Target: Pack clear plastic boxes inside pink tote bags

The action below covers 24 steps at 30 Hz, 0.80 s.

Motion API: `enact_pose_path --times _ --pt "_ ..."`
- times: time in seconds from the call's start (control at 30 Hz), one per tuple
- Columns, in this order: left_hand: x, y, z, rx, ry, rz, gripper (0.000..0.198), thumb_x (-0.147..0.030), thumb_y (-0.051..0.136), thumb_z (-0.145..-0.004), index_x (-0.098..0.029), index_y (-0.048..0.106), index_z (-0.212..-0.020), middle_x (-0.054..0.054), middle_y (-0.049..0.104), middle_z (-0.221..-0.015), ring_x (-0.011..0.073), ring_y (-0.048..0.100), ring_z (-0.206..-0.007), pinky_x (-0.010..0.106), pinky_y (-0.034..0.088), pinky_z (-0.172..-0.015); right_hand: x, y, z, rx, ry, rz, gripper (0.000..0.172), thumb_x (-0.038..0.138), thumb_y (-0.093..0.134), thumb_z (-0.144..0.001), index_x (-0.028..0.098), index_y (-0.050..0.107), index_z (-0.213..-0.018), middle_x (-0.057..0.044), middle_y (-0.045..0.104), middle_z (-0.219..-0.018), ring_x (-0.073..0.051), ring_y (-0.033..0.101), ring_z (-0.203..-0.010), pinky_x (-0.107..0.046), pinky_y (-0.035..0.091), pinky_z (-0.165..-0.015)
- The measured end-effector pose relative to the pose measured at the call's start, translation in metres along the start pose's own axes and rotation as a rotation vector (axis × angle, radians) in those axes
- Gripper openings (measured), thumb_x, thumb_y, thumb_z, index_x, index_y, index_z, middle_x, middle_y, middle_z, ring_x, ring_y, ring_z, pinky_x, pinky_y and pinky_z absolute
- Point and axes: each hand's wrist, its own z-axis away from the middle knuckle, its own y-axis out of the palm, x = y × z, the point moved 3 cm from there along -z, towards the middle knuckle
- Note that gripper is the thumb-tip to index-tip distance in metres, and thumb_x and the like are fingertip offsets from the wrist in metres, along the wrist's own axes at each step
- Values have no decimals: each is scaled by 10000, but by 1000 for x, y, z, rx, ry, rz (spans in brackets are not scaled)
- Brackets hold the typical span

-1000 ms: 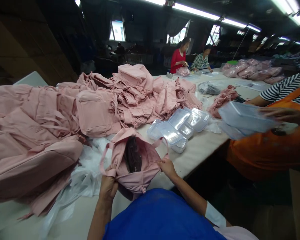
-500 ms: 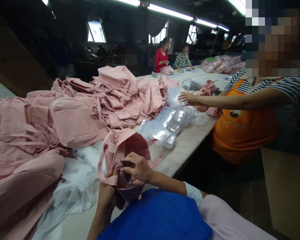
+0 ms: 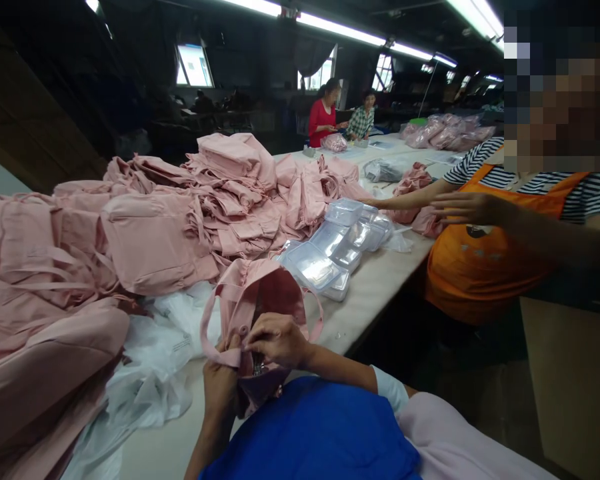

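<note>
An open pink fabric bag [image 3: 263,283] stands at the table's near edge against my blue apron, its mouth toward me and its strap loops sticking out at both sides. My left hand [image 3: 223,377] is closed round the left part of its rim, beside a strap. My right hand [image 3: 280,341] reaches over the mouth, fingertips pinched on the cloth near a small round button [image 3: 243,330]. Something shiny, maybe metal, shows inside below the right fingers; I cannot make out what it is. The bag's bottom is partly hidden by my apron.
Many pink bags [image 3: 155,243] are heaped left and behind. White plastic wrapping [image 3: 150,367] lies left of my arm. Clear plastic boxes [image 3: 315,267] lie on the table [image 3: 375,293] at right. A co-worker in an orange apron [image 3: 485,267] reaches toward them. Two people work farther back.
My hands and the bag's rim have shifted slightly right, the right fingers now drawn closer together. The co-worker's box has come down onto the others, and that person's other hand has come into view.
</note>
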Motion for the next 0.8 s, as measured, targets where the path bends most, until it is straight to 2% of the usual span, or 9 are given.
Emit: enact_pose_path --times 0.07,0.13,0.23,0.37,0.5,0.57,0.63,0.7,0.8 --pt "5 -3 -7 -42 -23 80 458 -404 791 -687 -121 688 -1032 73 698 -930 219 641 -917 256 516 -787 10 -11 9 135 108 -88 271 416 779 -729 150 726 -735 -53 678 -772 -142 604 -712 -258 484 -688" --pt "12 -7 -15 -78 -72 182 470 -384 814 -644 -144 683 -1026 44 682 -909 198 634 -895 257 505 -800 10 -30 24 258 392 -233 293 415 796 -695 139 722 -756 -35 660 -726 -116 574 -636 -232 461 -615" --pt "20 -14 -24 -112 -108 259 481 -383 819 -617 -172 672 -1024 10 645 -844 164 613 -799 262 496 -754 -10 -62 57 433 797 -307 335 427 820 -634 126 705 -726 -4 620 -630 -85 519 -551 -197 406 -537" --pt "15 -22 -27 -171 -51 5 372 -459 723 -686 -171 664 -914 -2 597 -743 159 553 -696 241 439 -598 -56 -85 110 525 1046 -19 385 447 860 -502 139 651 -597 39 553 -527 -65 436 -500 -181 330 -478" --pt "9 -25 -31 -154 -11 -260 431 -547 717 -627 -168 664 -824 1 578 -669 187 521 -668 257 406 -546 -87 -93 140 607 1169 240 382 451 838 -540 160 595 -501 62 463 -437 -72 379 -439 -199 288 -435" --pt "14 -27 -38 -94 -51 -337 469 -565 732 -578 -169 677 -824 -16 537 -590 187 501 -631 252 373 -514 -91 -109 130 478 1103 457 341 352 874 -500 155 599 -461 41 498 -431 -99 449 -444 -215 328 -459" --pt "22 -29 -47 -46 -104 -390 481 -565 719 -574 -177 689 -858 -23 543 -572 191 517 -637 245 371 -513 -88 -139 104 188 947 680 231 243 858 -542 156 645 -513 11 583 -508 -139 546 -533 -232 380 -532" --pt "30 -29 -55 -41 -136 -352 491 -538 717 -575 -183 697 -914 -14 617 -648 195 554 -682 239 408 -546 -81 -172 69 -96 796 814 74 229 746 -719 173 706 -691 -15 669 -685 -157 605 -684 -243 416 -637" --pt "37 -27 -61 -83 -169 -167 507 -449 773 -518 -170 695 -935 4 674 -746 184 582 -681 238 447 -562 -78 -210 17 -342 664 886 195 269 558 -895 188 687 -1018 -48 692 -968 -158 616 -865 -259 433 -768"
